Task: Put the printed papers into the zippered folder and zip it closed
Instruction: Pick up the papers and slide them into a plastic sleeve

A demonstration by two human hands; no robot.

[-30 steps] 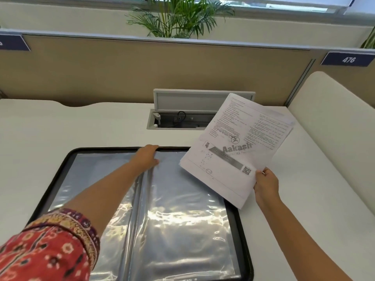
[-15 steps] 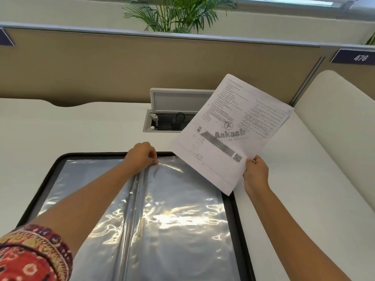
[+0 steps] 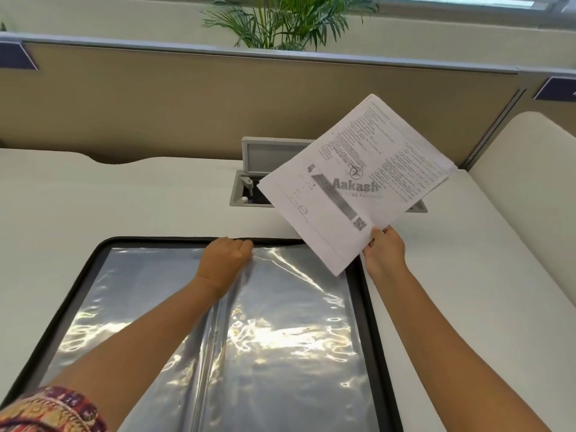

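The zippered folder (image 3: pixel 371 310) lies open flat on the white desk, black-edged, with shiny clear plastic sleeves (image 3: pixel 280 332) inside. My left hand (image 3: pixel 226 261) pinches the top edge of the right-hand sleeve near the spine, and the plastic there is lifted and creased. My right hand (image 3: pixel 385 252) holds a stack of printed papers (image 3: pixel 355 182) by its lower corner, tilted up in the air above the folder's top right corner. The papers are apart from the sleeve.
An open cable box (image 3: pixel 249 188) with a raised lid is set into the desk behind the folder, partly hidden by the papers. A tan partition (image 3: pixel 187 101) closes the back, a cream side panel (image 3: pixel 526 169) the right. A potted palm (image 3: pixel 286 20) stands beyond.
My left hand went from lying flat on the sleeve to pinching and lifting its top edge. The papers rose slightly and stayed above the folder's right corner.
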